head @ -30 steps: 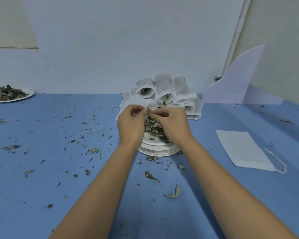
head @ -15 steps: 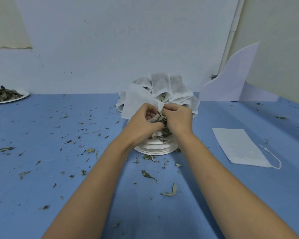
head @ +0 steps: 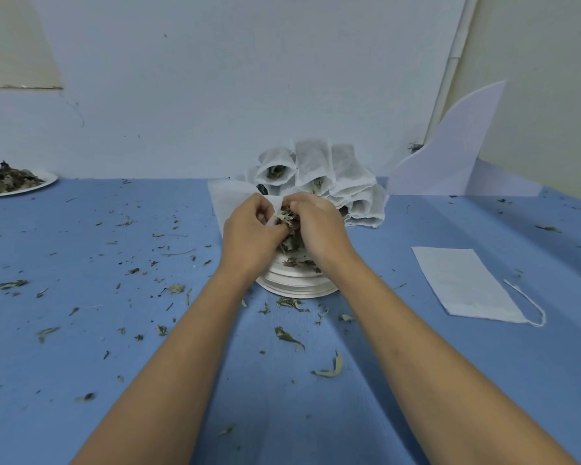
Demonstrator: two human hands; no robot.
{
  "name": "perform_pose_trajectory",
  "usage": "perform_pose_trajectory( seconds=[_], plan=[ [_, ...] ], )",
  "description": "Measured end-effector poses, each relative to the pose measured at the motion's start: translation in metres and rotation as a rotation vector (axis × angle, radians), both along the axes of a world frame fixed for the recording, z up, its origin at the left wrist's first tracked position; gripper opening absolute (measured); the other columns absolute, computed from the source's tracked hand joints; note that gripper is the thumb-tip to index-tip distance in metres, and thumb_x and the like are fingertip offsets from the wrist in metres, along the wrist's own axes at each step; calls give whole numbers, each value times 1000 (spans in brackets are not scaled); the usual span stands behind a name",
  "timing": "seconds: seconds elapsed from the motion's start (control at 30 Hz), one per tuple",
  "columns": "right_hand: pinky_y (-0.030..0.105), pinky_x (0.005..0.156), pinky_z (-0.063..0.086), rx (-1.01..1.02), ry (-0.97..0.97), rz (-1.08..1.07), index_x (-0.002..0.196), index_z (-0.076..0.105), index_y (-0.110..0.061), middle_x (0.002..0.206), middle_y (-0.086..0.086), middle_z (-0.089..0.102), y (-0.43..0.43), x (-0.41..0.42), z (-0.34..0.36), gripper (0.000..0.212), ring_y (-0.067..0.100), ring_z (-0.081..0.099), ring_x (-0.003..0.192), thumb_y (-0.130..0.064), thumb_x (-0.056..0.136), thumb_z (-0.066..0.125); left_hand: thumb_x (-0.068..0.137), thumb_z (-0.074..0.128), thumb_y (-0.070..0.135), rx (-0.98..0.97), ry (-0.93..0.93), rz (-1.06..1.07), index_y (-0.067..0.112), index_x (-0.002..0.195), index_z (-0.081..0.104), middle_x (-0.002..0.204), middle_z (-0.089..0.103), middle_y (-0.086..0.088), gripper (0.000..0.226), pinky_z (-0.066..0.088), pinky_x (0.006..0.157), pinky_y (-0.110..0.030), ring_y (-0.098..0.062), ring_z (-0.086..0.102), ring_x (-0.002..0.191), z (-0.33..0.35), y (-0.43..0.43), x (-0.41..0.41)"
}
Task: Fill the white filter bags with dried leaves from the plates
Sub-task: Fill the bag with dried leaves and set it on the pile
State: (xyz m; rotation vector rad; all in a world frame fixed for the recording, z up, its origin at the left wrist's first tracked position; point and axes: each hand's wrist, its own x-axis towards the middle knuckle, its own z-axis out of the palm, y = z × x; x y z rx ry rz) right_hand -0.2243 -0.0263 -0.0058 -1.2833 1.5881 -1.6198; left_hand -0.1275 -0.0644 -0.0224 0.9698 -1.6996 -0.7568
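Centrally, left hand (head: pixel 249 236) grips gauzy bag (head: pixel 228 196), right hand (head: pixel 319 229) pinches leaves (head: pixel 287 216).

A blue table (head: pixel 81 380) runs back to a white wall (head: pixel 232 78). A curved white sheet (head: pixel 457 156) stands at the far right, near a thin pipe (head: pixel 450 72) climbing the wall. A beige patch (head: pixel 10 45) shows upper left.
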Motion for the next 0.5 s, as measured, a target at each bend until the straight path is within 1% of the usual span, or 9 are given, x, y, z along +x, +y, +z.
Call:
perform_pose_trajectory(
  seconds=[0.03, 0.1, 0.17, 0.23, 0.27, 0.3, 0.33, 0.43, 0.5],
  plan=[
    [17, 62, 42, -3, 34, -7, 90, 63, -23, 81, -11, 61, 0, 0, 0, 23, -2, 56, 71, -12, 92, 43, 72, 65, 5, -9, -6, -2, 21, 66, 40, 59, 36, 9, 30, 29, 50, -20, -6, 30, 52, 0, 0, 0],
    [8, 53, 39, -15, 57, -13, 99, 57, -21, 82, -11, 57, 0, -3, -1, 17, -9, 53, 62, -12, 93, 43, 72, 64, 5, -26, -12, -11, 21, 67, 40, 60, 36, 9, 30, 28, 47, -16, -5, 29, 51, 1, -1, 0],
    [4, 47, 36, -18, 61, -8, 100, 54, -22, 81, -10, 56, -1, -4, -2, 14, -10, 52, 59, -12, 93, 46, 73, 65, 5, -30, -8, -22, 20, 68, 40, 60, 35, 9, 30, 27, 47, -15, -5, 28, 50, 1, -2, 1],
    [3, 53, 37, -22, 95, -3, 89, 55, -28, 85, -10, 58, 0, -3, -3, 17, -8, 54, 68, -12, 93, 49, 73, 66, 5, -25, 2, -30, 20, 68, 39, 60, 35, 9, 31, 27, 47, -16, -4, 29, 50, 1, -4, 4],
    [5, 63, 40, -28, 98, -2, 85, 56, -29, 92, -8, 60, -1, -2, -3, 20, -4, 57, 78, -12, 92, 51, 73, 67, 6, -20, 8, -33, 20, 68, 39, 60, 35, 9, 32, 27, 47, -16, -4, 29, 49, 1, -5, 4],
    [11, 71, 44, -32, 96, -3, 82, 58, -31, 98, -5, 62, -1, -2, -4, 21, 4, 59, 87, -12, 92, 53, 74, 68, 6, -13, 13, -38, 20, 68, 39, 60, 36, 9, 33, 28, 48, -16, -4, 29, 50, 1, -6, 5],
    [17, 75, 45, -33, 98, -4, 81, 59, -31, 100, -4, 62, 0, -1, -3, 22, 8, 59, 91, -12, 91, 54, 73, 69, 6, -4, 19, -44, 20, 68, 39, 60, 36, 9, 33, 28, 48, -16, -4, 29, 50, 1, -6, 6],
    [22, 78, 48, -21, 80, 22, 78, 64, -28, 95, -4, 67, 3, -3, 0, 24, 9, 61, 90, -10, 89, 54, 72, 69, 5, 18, 22, -56, 20, 67, 38, 60, 35, 8, 35, 29, 51, -19, -4, 28, 51, 1, -7, 7],
    [24, 82, 50, -14, 49, 62, 74, 69, -28, 95, -6, 71, 5, -4, 3, 23, 7, 63, 93, -14, 87, 55, 71, 67, 1, 19, 24, -44, 19, 67, 37, 62, 35, 6, 35, 30, 56, -25, -9, 30, 57, 1, -8, 8]
  ],
)
